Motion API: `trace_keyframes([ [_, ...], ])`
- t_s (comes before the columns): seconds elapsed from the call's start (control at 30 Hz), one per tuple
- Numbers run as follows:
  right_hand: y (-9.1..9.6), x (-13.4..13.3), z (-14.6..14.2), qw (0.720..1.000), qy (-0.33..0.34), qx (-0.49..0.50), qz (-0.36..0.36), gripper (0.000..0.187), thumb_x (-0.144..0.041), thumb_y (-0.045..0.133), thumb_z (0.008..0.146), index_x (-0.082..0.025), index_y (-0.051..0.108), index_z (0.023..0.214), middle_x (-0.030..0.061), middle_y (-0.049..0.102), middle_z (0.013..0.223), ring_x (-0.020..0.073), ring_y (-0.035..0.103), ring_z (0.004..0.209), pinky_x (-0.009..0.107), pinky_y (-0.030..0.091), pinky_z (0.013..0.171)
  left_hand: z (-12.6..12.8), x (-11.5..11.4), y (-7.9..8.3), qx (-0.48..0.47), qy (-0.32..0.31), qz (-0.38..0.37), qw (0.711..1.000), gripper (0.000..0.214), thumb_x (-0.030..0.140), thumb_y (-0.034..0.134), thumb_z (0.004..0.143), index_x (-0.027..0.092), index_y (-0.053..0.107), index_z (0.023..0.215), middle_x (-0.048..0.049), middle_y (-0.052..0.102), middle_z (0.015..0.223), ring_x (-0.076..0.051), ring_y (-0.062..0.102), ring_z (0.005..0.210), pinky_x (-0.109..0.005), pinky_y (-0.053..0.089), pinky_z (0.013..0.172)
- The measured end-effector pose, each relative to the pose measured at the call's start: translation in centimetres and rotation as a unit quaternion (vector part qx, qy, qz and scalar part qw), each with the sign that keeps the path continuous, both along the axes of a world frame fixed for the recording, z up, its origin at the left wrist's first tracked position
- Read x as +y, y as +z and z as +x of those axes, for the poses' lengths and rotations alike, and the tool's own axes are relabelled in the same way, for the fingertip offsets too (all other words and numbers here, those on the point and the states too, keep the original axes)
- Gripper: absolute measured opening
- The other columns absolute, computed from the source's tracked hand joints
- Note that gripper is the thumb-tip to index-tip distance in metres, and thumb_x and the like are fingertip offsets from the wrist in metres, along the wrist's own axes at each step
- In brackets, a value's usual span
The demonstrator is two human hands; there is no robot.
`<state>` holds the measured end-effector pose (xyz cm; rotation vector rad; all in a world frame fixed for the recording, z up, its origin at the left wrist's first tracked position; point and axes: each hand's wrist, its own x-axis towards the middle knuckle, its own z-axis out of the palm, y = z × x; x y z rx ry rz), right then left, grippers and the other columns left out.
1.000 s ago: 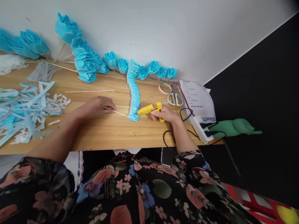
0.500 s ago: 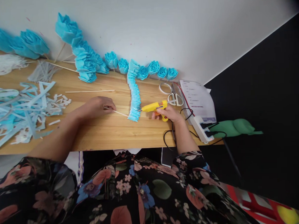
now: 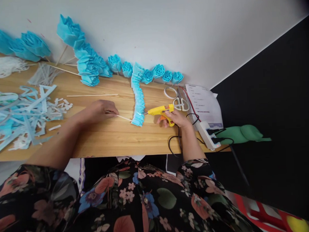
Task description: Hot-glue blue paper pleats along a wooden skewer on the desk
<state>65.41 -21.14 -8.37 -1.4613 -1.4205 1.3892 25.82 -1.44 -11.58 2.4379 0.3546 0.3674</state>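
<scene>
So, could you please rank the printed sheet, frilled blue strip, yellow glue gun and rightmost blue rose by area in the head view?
Largest: printed sheet
frilled blue strip
yellow glue gun, partly covered by the right hand
Smallest: rightmost blue rose

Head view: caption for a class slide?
Left hand with thin stick, right hand pointing yellow glue gun at ruffled blue strip.

Your left forearm (image 3: 61,138) slants up and inward, bare; your left hand (image 3: 102,109) is back-side up, fingers curled in a pinch. Your right forearm (image 3: 192,141), also bare, rises more steeply; your right hand (image 3: 177,118) points inward, fingers bent in a grip. Hands apart, roughly level.
</scene>
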Motion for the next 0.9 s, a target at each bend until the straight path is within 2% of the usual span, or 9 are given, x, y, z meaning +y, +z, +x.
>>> trace_keyframes([
  [0.17,0.1,0.2,0.1,1.000,0.026,-0.016,-0.002,0.067,-0.084,0.091,0.087,-0.017,0.081,0.092,0.0046,0.075,0.070,0.0143,0.064,0.058,0.025,0.048,0.050,-0.5,0.5,-0.2,-0.003,0.010,0.008,1.000,0.049,0.059,0.061,0.117,0.023,0.090,0.101,-0.0115,0.086,0.101,-0.025,0.079,0.094,-0.032,0.058,0.091],
  [0.3,0.1,0.5,-0.6,0.999,0.041,-0.023,-0.006,0.058,-0.075,0.090,0.092,-0.017,0.084,0.092,0.0039,0.075,0.071,0.0129,0.063,0.060,0.025,0.050,0.054,-0.8,0.7,-0.5,-0.020,0.000,0.024,0.999,0.045,0.051,0.060,0.118,0.022,0.091,0.103,-0.0108,0.086,0.101,-0.024,0.080,0.094,-0.031,0.059,0.090],
  [0.6,-0.7,0.6,-0.8,0.997,0.053,-0.049,-0.009,0.054,-0.069,0.092,0.095,-0.016,0.088,0.101,0.0078,0.081,0.084,0.0150,0.069,0.071,0.027,0.052,0.059,-0.8,0.9,-0.8,-0.013,-0.002,0.030,0.999,0.039,0.045,0.062,0.117,0.023,0.092,0.105,-0.0108,0.086,0.103,-0.025,0.079,0.095,-0.032,0.060,0.091],
  [0.9,-0.7,0.7,-1.1,0.997,0.046,-0.056,-0.012,0.055,-0.070,0.091,0.093,-0.015,0.086,0.099,0.0064,0.077,0.079,0.0146,0.067,0.068,0.027,0.050,0.058,-0.6,0.5,-0.3,-0.005,0.002,0.027,1.000,0.044,0.049,0.059,0.117,0.022,0.091,0.103,-0.0109,0.087,0.103,-0.025,0.079,0.095,-0.033,0.060,0.092],
])
